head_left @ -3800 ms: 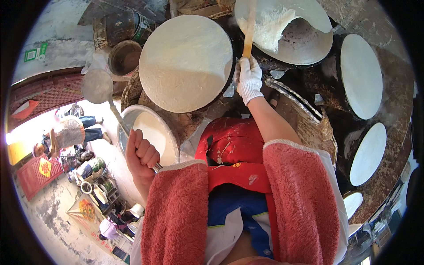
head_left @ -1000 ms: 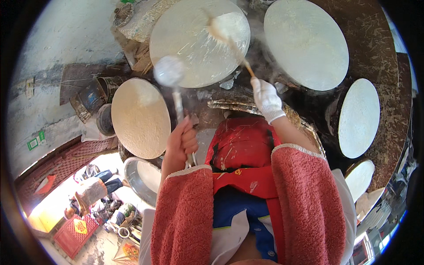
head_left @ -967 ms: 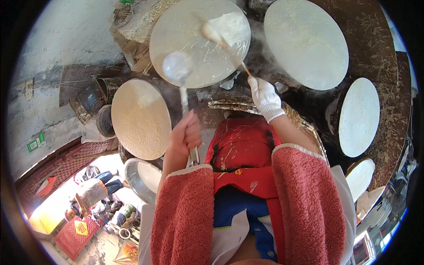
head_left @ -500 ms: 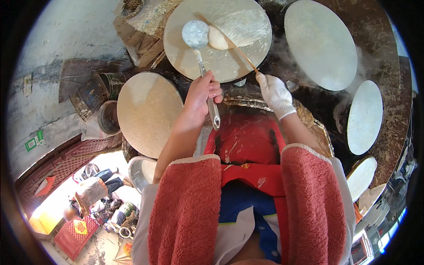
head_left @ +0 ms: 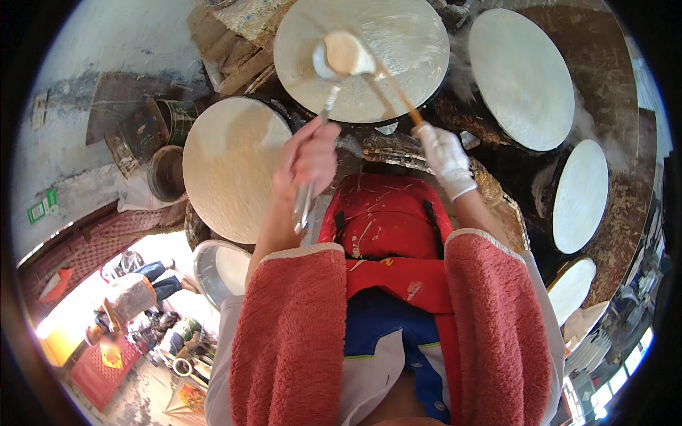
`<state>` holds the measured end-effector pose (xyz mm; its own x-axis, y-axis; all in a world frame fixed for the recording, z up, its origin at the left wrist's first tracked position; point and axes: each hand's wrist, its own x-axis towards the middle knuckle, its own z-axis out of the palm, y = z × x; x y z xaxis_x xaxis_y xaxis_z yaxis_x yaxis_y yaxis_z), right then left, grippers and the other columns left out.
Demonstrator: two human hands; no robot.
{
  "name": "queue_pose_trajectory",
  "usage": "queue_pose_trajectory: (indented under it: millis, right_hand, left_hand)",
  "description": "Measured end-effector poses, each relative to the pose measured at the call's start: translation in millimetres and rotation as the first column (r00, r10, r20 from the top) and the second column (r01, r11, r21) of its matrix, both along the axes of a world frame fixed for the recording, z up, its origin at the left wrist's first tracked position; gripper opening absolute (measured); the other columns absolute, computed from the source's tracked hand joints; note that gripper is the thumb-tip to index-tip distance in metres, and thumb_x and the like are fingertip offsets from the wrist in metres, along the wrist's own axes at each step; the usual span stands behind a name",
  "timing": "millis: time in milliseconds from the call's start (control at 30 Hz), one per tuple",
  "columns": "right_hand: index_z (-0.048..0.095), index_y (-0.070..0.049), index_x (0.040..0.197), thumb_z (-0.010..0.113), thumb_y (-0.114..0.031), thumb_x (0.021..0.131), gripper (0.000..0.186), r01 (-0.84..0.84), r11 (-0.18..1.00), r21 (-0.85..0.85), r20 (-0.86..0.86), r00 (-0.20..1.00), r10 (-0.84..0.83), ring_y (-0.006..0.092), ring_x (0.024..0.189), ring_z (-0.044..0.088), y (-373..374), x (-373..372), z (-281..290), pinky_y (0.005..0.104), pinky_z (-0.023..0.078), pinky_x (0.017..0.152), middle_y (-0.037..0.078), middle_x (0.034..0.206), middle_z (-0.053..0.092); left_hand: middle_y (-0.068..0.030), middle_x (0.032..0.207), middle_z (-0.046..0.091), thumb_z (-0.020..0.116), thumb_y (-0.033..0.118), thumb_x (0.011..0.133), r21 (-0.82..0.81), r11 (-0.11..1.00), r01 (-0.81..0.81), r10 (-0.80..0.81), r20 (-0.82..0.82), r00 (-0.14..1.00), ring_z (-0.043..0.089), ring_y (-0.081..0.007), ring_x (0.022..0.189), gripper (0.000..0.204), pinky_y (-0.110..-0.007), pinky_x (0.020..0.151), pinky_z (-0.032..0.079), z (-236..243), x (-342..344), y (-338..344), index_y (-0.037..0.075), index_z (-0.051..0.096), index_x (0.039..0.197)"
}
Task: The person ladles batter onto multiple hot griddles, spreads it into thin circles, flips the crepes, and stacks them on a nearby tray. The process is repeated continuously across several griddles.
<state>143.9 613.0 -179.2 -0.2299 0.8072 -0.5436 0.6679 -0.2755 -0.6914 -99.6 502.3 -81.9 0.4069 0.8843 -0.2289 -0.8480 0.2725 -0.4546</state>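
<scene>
Batter [head_left: 349,53], in a soft pale lump, is at the round ladle [head_left: 322,65], above the big far griddle [head_left: 295,35]. I can't tell if it is all inside the ladle. The bare left hand [head_left: 312,156] has its grip wrapped around the ladle. The gloved right hand [head_left: 444,156] has its grip around a thin wooden stick [head_left: 403,95], which leans in beside the lump. One more round griddle [head_left: 231,174] is on the left.

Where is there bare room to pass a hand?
Bare-looking: the strip of brown surface bordered by the right-hand round plates. Crowded: over the front plate, with the ladle in the left hand and the stick in the right hand.
</scene>
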Motion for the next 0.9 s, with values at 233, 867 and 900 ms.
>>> queue_pose_trajectory:
  millis: [233, 867, 900]
  right_hand:
    - [0.066, -0.004, 0.102, 0.051, -0.033, 0.096, 0.033, -0.386, 0.850, 0.357, 0.137, 0.922, 0.361, 0.0423, 0.086, 0.062, -18, 16, -12, 0.0473, 0.051, 0.072, 0.025, 0.089, 0.064]
    - [0.067, -0.005, 0.093, 0.043, -0.024, 0.089, 0.031, -0.907, 0.206, 0.367, 0.199, 0.292, 0.935, 0.0390, 0.090, 0.062, 9, -23, -23, 0.0461, 0.050, 0.083, 0.021, 0.098, 0.066]
    - [0.067, -0.003, 0.097, 0.043, -0.036, 0.091, 0.041, -0.894, 0.360, 0.267, 0.274, 0.429, 0.861, 0.0412, 0.098, 0.060, 32, -35, -60, 0.0451, 0.048, 0.086, 0.020, 0.100, 0.066]
  left_hand:
    - [0.0097, 0.050, 0.023, 0.033, 0.036, 0.105, 0.084, 0.995, -0.053, 0.085, -0.453, 0.888, 0.020, -0.0020, 0.035, 0.030, -0.020, 0.029, 0.018, 29, 37, -63, 0.016, 0.039, 0.083]
    - [0.0094, 0.047, 0.021, 0.048, 0.019, 0.099, -0.548, 0.615, -0.567, 0.238, -0.557, 0.796, 0.019, -0.0029, 0.032, 0.012, -0.020, 0.027, 0.019, -6, 221, -194, 0.017, 0.053, 0.088]
    - [0.0094, 0.047, 0.021, 0.048, 0.019, 0.099, -0.550, 0.610, -0.570, 0.264, -0.538, 0.801, 0.019, -0.0028, 0.032, 0.011, -0.020, 0.027, 0.019, -3, 222, -199, 0.017, 0.053, 0.089]
